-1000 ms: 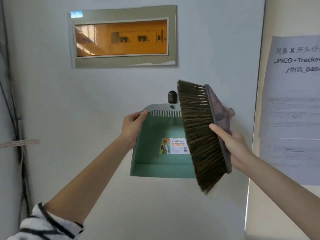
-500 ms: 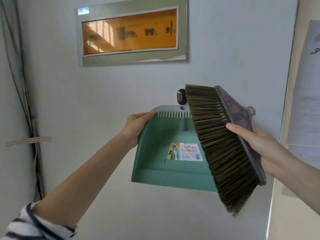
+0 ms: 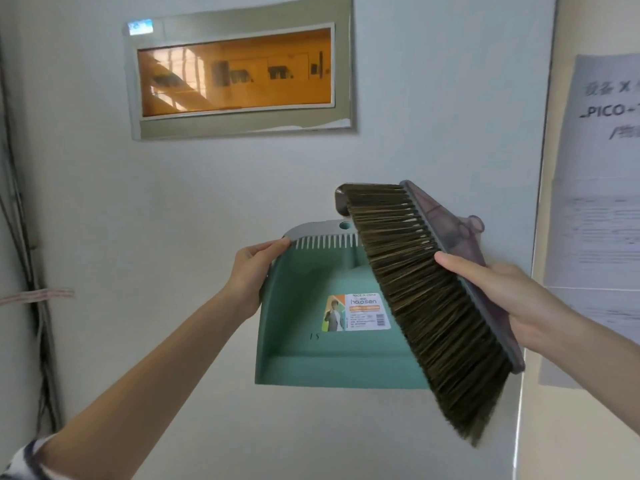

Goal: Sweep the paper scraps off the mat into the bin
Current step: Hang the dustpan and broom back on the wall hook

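Left hand (image 3: 254,271) is gripping the upper left rim of the green dustpan (image 3: 311,355), fingers curled over the grey top edge next to the comb teeth. Dustpan is up against the white wall (image 3: 173,237), open face toward us, sticker label (image 3: 356,311) in the middle of the pan. Right hand (image 3: 512,299) is wrapped around the grey plastic back of the brush head (image 3: 426,299), thumb lying across the bristle base. Brush head is tilted, bristles pointing left and down, overlapping the right side of the dustpan and hiding that edge. Round handle socket (image 3: 473,224) sticks out at upper right, no handle visible in it. Dark rounded thing (image 3: 341,202) pokes out behind the top of the bristles, can't tell what it is. Above: wall panel with an orange window (image 3: 235,77). Right: printed paper sheets (image 3: 602,209) on the wall. Far left: cable bundle (image 3: 38,306) running down the wall. Striped sleeve (image 3: 27,459) at bottom left. Mat, scraps and bin are out of view.
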The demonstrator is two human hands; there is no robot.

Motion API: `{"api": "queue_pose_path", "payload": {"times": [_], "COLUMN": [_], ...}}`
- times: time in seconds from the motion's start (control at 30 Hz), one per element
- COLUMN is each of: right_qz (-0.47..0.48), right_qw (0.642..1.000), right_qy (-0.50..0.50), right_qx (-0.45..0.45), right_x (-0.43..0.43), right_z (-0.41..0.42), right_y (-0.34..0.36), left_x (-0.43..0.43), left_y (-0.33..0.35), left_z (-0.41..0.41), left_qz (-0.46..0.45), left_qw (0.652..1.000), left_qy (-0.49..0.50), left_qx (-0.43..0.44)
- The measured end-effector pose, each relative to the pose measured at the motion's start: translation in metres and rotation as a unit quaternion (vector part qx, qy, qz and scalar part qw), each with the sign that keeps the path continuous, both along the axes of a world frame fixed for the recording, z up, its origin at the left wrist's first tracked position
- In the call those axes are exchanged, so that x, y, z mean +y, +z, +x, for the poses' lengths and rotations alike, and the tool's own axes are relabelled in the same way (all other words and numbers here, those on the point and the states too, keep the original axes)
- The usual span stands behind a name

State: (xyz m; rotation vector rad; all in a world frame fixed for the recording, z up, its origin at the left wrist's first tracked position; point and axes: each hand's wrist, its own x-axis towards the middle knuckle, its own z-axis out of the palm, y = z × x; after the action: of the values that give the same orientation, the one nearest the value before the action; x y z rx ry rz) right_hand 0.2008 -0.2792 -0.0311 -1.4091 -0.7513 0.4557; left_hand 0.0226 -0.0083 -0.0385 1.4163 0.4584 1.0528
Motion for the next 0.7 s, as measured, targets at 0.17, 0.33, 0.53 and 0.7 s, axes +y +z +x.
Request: {"api": "queue_pose_path", "payload": {"times": [0.17, 0.33, 0.53, 0.7], "right_qz": [-0.029, 0.011, 0.018, -0.009], "right_qw": [1.000, 0.999, 0.999, 0.999], "right_qy": [-0.004, -0.027, -0.029, -0.036], "right_qx": [-0.004, -0.041, -0.027, 0.002], "right_x": [0.001, -0.003, 0.003, 0.006], "right_z": [-0.004, 0.000, 0.004, 0.009], "right_y": [-0.007, -0.005, 0.019, 0.015], "left_x": [-0.008, -0.015, -0.012, -0.012], "left_y": [-0.012, -0.007, 0.016, 0.007], "left_z": [0.003, 0.004, 0.008, 0.013], "left_qz": [-0.012, 0.013, 0.010, -0.010], "left_qw": [1.000, 0.999, 0.999, 0.999], "left_qy": [-0.001, -0.012, 0.011, 0.021], "left_qx": [0.010, -0.042, -0.047, -0.040]}}
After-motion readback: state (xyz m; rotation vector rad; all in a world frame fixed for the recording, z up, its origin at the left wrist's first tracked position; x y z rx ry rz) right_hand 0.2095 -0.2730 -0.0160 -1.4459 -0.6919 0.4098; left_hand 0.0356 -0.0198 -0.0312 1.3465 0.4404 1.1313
